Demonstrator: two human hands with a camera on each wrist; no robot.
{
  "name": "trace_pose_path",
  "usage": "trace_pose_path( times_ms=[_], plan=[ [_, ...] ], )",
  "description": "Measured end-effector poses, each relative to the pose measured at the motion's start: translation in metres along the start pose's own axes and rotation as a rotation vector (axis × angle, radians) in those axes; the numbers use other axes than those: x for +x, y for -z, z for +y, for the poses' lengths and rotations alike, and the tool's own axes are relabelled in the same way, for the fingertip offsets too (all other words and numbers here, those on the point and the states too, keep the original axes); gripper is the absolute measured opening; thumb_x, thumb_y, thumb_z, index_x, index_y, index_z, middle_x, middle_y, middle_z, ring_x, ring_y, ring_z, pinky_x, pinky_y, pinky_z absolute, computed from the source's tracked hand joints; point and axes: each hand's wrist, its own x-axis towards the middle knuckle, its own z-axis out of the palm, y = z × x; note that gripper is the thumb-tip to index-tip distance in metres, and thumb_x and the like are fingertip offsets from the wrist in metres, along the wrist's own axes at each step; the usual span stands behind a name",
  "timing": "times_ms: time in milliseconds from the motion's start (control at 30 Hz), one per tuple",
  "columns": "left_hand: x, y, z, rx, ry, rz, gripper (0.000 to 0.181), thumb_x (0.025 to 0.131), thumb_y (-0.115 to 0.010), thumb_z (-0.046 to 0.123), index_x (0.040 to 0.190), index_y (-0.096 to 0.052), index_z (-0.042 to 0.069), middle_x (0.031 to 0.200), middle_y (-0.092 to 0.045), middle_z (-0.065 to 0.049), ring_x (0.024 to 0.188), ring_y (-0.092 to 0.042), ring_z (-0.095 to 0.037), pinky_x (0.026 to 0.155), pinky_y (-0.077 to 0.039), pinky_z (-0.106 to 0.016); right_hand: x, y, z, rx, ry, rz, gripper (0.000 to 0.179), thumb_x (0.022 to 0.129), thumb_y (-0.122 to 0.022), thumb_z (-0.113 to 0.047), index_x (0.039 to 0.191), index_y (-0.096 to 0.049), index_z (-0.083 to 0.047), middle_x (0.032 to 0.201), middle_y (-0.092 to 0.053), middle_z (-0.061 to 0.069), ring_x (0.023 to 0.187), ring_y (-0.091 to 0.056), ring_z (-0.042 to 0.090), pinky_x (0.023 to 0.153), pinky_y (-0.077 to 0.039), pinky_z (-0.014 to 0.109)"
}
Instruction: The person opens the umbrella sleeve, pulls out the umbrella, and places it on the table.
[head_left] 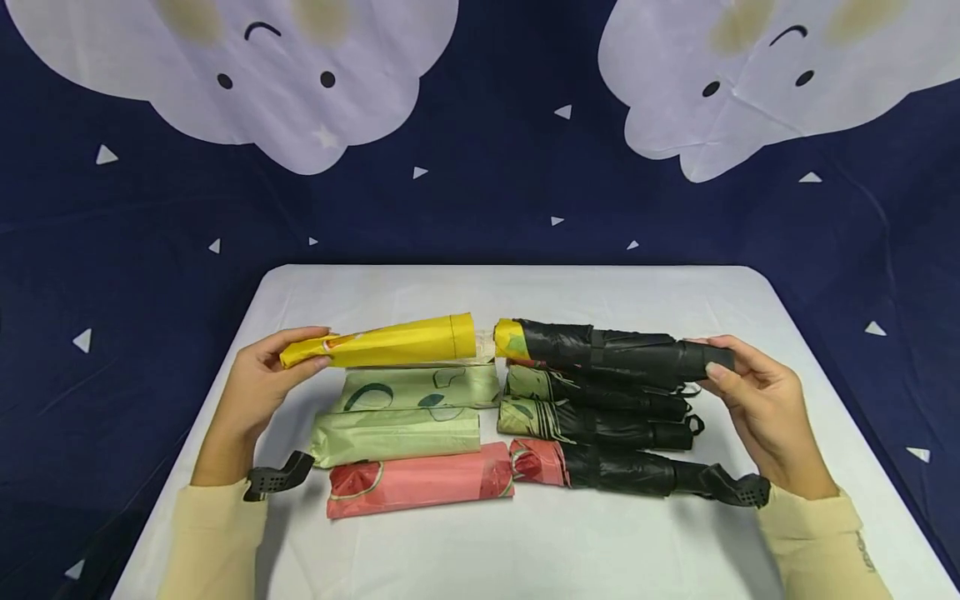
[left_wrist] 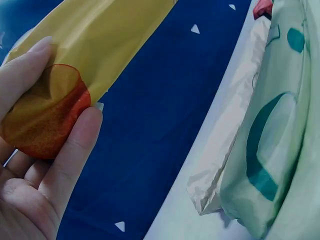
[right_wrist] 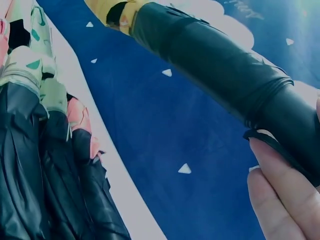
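Observation:
My left hand pinches the far-left end of a yellow umbrella sleeve, its thumb and fingers also visible around an orange fruit print in the left wrist view. With my right hand I grip the black handle end of a folded umbrella, whose other end is yellow. Both are raised above the rows behind them, ends facing each other with a small gap. Under them lie two pale green sleeves and a pink watermelon sleeve. Beside these are black folded umbrellas with green or pink ends.
A whitish sleeve lies at the far side of the green ones, partly hidden in the head view. The white table ends at a dark blue cloth with clouds. Black devices sit on both wrists.

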Motion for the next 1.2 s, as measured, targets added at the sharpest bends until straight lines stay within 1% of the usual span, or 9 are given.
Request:
trace_pose_path(
  times_ms=[167, 300, 400, 500, 600, 667, 867, 1000, 1200],
  plan=[
    [0.022, 0.004, -0.009, 0.097, 0.083, 0.023, 0.041, 0.089, -0.077, -0.003, 0.128, -0.066, -0.007, 0.115, -0.074, 0.0, 0.096, -0.066, -0.012, 0.076, -0.055, -0.017, 0.016, 0.01, 0.012, 0.032, -0.046, 0.037, 0.036, 0.099, -0.047, 0.02, 0.135, -0.053, 0.016, 0.125, -0.068, 0.018, 0.107, -0.071, 0.024, 0.092, -0.056, 0.035],
    [0.038, 0.007, -0.018, 0.165, 0.149, 0.016, 0.044, 0.089, -0.08, 0.005, 0.13, -0.067, -0.004, 0.116, -0.073, 0.004, 0.1, -0.065, -0.012, 0.079, -0.055, -0.018, 0.029, 0.02, 0.024, 0.061, -0.087, 0.058, 0.036, 0.099, -0.05, 0.018, 0.135, -0.054, 0.015, 0.119, -0.07, 0.016, 0.102, -0.073, 0.024, 0.092, -0.055, 0.036],
    [0.049, 0.007, -0.025, 0.166, 0.174, 0.001, 0.045, 0.089, -0.081, 0.008, 0.13, -0.066, -0.003, 0.116, -0.073, 0.004, 0.099, -0.066, -0.013, 0.081, -0.055, -0.019, 0.036, 0.026, 0.034, 0.051, -0.121, 0.088, 0.036, 0.098, -0.054, 0.016, 0.134, -0.056, 0.013, 0.114, -0.071, 0.014, 0.098, -0.074, 0.023, 0.089, -0.056, 0.035],
    [0.062, 0.008, -0.035, 0.133, 0.183, -0.013, 0.045, 0.089, -0.081, 0.009, 0.13, -0.067, -0.003, 0.115, -0.072, 0.001, 0.096, -0.066, -0.012, 0.081, -0.056, -0.019, 0.042, 0.031, 0.042, 0.027, -0.161, 0.122, 0.036, 0.098, -0.057, 0.014, 0.134, -0.06, 0.008, 0.112, -0.072, 0.012, 0.095, -0.075, 0.02, 0.087, -0.057, 0.032],
    [0.075, 0.01, -0.046, 0.096, 0.214, -0.024, 0.044, 0.09, -0.081, 0.01, 0.13, -0.067, -0.001, 0.115, -0.07, 0.0, 0.095, -0.065, -0.012, 0.081, -0.057, -0.02, 0.047, 0.035, 0.049, 0.005, -0.201, 0.138, 0.037, 0.098, -0.06, 0.011, 0.134, -0.063, 0.004, 0.112, -0.073, 0.009, 0.095, -0.075, 0.018, 0.085, -0.058, 0.03],
    [0.081, 0.011, -0.054, 0.113, 0.239, -0.031, 0.045, 0.09, -0.081, 0.014, 0.131, -0.067, 0.0, 0.114, -0.07, 0.001, 0.097, -0.065, -0.011, 0.082, -0.057, -0.02, 0.05, 0.037, 0.053, -0.013, -0.229, 0.142, 0.037, 0.098, -0.062, 0.008, 0.134, -0.063, 0.001, 0.112, -0.073, 0.008, 0.095, -0.075, 0.016, 0.086, -0.058, 0.029],
    [0.096, 0.01, -0.073, 0.209, 0.304, -0.06, 0.051, 0.09, -0.082, 0.025, 0.133, -0.067, 0.003, 0.116, -0.068, 0.005, 0.102, -0.063, -0.011, 0.083, -0.055, -0.018, 0.058, 0.042, 0.064, -0.098, -0.282, 0.146, 0.039, 0.097, -0.067, 0.001, 0.136, -0.062, 0.001, 0.111, -0.074, 0.005, 0.096, -0.074, 0.014, 0.087, -0.058, 0.028],
    [0.101, 0.007, -0.083, 0.232, 0.339, -0.081, 0.054, 0.09, -0.082, 0.032, 0.134, -0.066, 0.005, 0.12, -0.068, 0.001, 0.103, -0.063, -0.013, 0.085, -0.055, -0.02, 0.061, 0.044, 0.07, -0.133, -0.296, 0.15, 0.037, 0.096, -0.069, -0.001, 0.133, -0.064, -0.001, 0.109, -0.074, 0.004, 0.095, -0.074, 0.013, 0.085, -0.058, 0.026],
    [0.103, 0.003, -0.093, 0.325, 0.391, -0.108, 0.059, 0.089, -0.08, 0.045, 0.136, -0.067, 0.01, 0.129, -0.066, -0.007, 0.108, -0.06, -0.015, 0.086, -0.052, -0.02, 0.064, 0.047, 0.079, -0.187, -0.315, 0.133, 0.036, 0.096, -0.071, -0.003, 0.132, -0.065, -0.002, 0.11, -0.074, 0.001, 0.098, -0.072, 0.011, 0.084, -0.058, 0.024]
  ],
)
